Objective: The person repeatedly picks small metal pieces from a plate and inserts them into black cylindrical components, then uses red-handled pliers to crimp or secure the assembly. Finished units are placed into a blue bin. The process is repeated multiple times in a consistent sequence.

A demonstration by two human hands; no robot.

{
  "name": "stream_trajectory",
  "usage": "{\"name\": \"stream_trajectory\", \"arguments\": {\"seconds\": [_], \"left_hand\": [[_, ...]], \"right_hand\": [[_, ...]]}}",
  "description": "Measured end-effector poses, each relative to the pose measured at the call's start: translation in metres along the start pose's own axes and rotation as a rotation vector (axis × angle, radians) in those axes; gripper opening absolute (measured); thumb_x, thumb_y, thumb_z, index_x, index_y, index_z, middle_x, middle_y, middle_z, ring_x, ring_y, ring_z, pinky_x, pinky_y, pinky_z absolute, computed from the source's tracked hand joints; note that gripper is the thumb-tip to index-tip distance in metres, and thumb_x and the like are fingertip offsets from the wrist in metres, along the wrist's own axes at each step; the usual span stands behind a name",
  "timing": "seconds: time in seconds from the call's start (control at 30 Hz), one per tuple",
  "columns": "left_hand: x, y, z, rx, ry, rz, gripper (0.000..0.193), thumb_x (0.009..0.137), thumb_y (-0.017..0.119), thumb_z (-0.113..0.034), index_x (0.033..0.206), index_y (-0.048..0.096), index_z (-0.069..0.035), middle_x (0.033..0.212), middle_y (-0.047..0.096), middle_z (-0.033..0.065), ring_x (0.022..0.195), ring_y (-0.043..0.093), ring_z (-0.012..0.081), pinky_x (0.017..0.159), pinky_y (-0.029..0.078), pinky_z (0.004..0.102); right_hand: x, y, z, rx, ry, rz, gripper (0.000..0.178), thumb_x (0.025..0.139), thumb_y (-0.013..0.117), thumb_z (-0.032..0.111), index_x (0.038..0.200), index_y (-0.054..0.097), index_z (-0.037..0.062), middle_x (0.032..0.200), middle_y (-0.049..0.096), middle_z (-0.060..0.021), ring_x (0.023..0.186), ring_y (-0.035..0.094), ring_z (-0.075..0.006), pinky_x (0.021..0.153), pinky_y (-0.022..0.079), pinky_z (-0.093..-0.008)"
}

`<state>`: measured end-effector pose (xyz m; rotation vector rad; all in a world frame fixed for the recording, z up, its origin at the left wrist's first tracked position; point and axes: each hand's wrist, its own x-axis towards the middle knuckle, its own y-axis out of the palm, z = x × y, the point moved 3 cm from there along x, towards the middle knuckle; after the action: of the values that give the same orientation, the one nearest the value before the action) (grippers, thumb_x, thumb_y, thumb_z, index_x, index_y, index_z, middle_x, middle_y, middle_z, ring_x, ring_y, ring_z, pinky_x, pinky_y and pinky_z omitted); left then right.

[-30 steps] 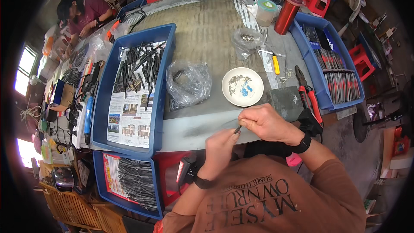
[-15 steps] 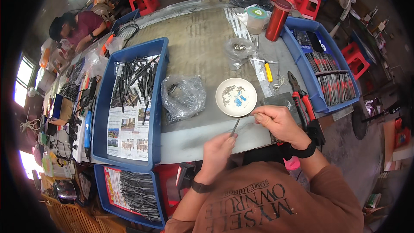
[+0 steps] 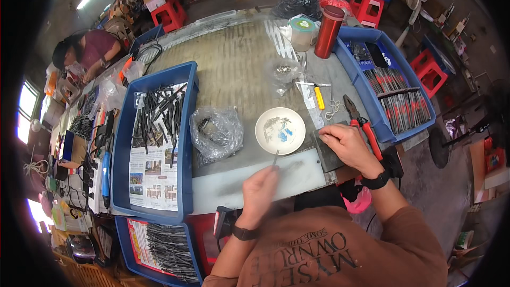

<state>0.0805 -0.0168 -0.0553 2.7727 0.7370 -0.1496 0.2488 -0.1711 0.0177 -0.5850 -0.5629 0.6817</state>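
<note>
My left hand (image 3: 260,190), blurred by motion, is closed around a thin dark strip (image 3: 275,158). The strip points up, its tip at the near rim of a small white bowl (image 3: 298,141). Inside the bowl lie several thin metal pins (image 3: 273,127) and some small blue pieces (image 3: 286,134). To the right of the bowl, my right hand (image 3: 348,148) has thumb and forefinger pinched together; what they hold, if anything, is too small to make out. Beyond this hand lie red-handled pliers (image 3: 370,137), partly hidden by it.
At left, a blue tray (image 3: 189,143) holds black strips on newspaper; a lower tray (image 3: 192,255) holds more. A clear plastic bag (image 3: 226,138) lies between tray and bowl. Farther off are a yellow-handled screwdriver (image 3: 319,98), a red flask (image 3: 328,34) and a blue bin (image 3: 372,106). A co-worker (image 3: 101,42) sits far left.
The view has shifted slightly. My right hand has drawn a little to the right, away from the bowl's edge. The strip in my left hand now stands more upright, overlapping the bowl's near rim.
</note>
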Motion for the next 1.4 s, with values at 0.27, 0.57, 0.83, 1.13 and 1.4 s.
{"name": "stream_trajectory", "arguments": {"seconds": [0.27, 0.57, 0.83, 1.13, 1.4], "left_hand": [[0.008, -0.012, 0.014, 0.013, -0.009, -0.047, 0.019, 0.089, 0.053, -0.012, 0.099, 0.06, 0.002, 0.062, 0.05, -0.0017, 0.051, 0.04, 0.0045, 0.045, 0.03, 0.0178], [0.006, -0.016, 0.019, -0.01, 0.021, -0.025, 0.018, 0.09, 0.052, -0.013, 0.099, 0.06, 0.001, 0.061, 0.049, -0.0021, 0.051, 0.041, 0.0041, 0.044, 0.03, 0.0177], [0.006, -0.017, 0.021, -0.029, 0.011, -0.038, 0.018, 0.09, 0.051, -0.012, 0.099, 0.059, 0.001, 0.062, 0.049, -0.0019, 0.051, 0.041, 0.0045, 0.044, 0.031, 0.0183], [0.004, -0.019, 0.02, 0.091, -0.013, -0.028, 0.018, 0.09, 0.052, -0.011, 0.101, 0.06, 0.001, 0.064, 0.051, -0.0022, 0.052, 0.042, 0.0045, 0.046, 0.033, 0.0182], [0.004, -0.017, 0.012, 0.053, -0.032, -0.03, 0.018, 0.089, 0.054, -0.011, 0.1, 0.06, 0.002, 0.064, 0.051, -0.0013, 0.052, 0.043, 0.0046, 0.046, 0.035, 0.0184]], "right_hand": [[0.043, 0.024, -0.015, -0.11, -0.148, 0.106, 0.013, 0.08, 0.056, 0.01, 0.084, 0.061, -0.0013, 0.077, 0.061, -0.0142, 0.073, 0.059, -0.0292, 0.065, 0.046, -0.0349], [0.076, 0.057, -0.035, -0.324, -0.237, 0.246, 0.013, 0.079, 0.055, 0.01, 0.082, 0.062, 0.0002, 0.077, 0.06, -0.0152, 0.075, 0.058, -0.032, 0.068, 0.046, -0.0385], [0.136, 0.031, -0.041, -0.175, -0.075, 0.03, 0.018, 0.078, 0.052, 0.013, 0.083, 0.063, 0.0002, 0.079, 0.061, -0.0198, 0.076, 0.059, -0.0359, 0.07, 0.046, -0.0412], [0.215, 0.052, -0.087, -0.431, -0.123, 0.109, 0.015, 0.074, 0.054, 0.01, 0.078, 0.064, -0.0004, 0.076, 0.061, -0.0197, 0.075, 0.06, -0.0356, 0.067, 0.047, -0.0424], [0.225, 0.083, -0.108, -0.67, -0.17, 0.223, 0.011, 0.067, 0.052, 0.003, 0.066, 0.062, -0.0014, 0.072, 0.06, -0.0226, 0.071, 0.061, -0.037, 0.065, 0.049, -0.0436]]}}
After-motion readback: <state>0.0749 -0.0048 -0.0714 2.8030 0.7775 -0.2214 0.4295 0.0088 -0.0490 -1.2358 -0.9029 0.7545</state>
